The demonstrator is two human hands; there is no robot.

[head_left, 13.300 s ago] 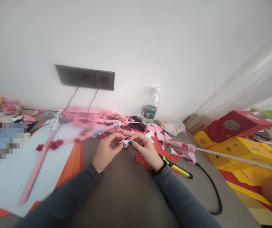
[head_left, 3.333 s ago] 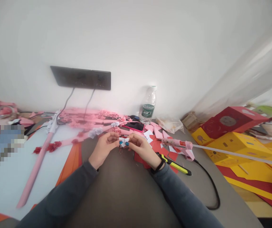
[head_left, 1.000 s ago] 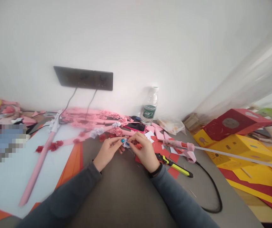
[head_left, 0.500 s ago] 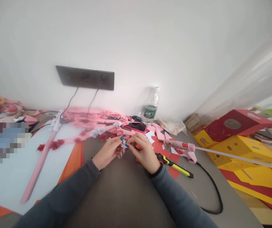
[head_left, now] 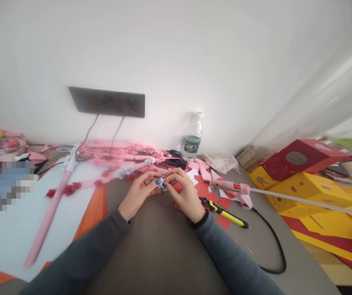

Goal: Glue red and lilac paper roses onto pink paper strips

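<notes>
Between the fingertips of my two hands is a small white folded paper flower point(head_left: 161, 184), partly covered by the fingers. My left hand point(head_left: 140, 191) pinches it from the left, thumb and fingers closed on it. From the right, my right hand point(head_left: 185, 193) grips the same flower with thumb and forefinger. Behind the hands lie pink paper strips with pink, red and white paper flowers point(head_left: 125, 171). Just right of my right hand are red paper scraps point(head_left: 203, 189), a yellow-and-black pair of pliers point(head_left: 229, 217) and a pink hot glue gun point(head_left: 232, 187) with a long glue stick.
A water bottle point(head_left: 192, 139) stands by the wall, near a phone point(head_left: 174, 163). At left, a pink paper tube point(head_left: 48, 221) lies on white paper point(head_left: 6, 241). Red point(head_left: 305, 159) and yellow boxes point(head_left: 307, 194) stand at right. The glue gun's black cord point(head_left: 282, 241) curves over the table.
My left hand's fingers have curled over the top of the white flower, and both hands now close around it. The view has shifted slightly.
</notes>
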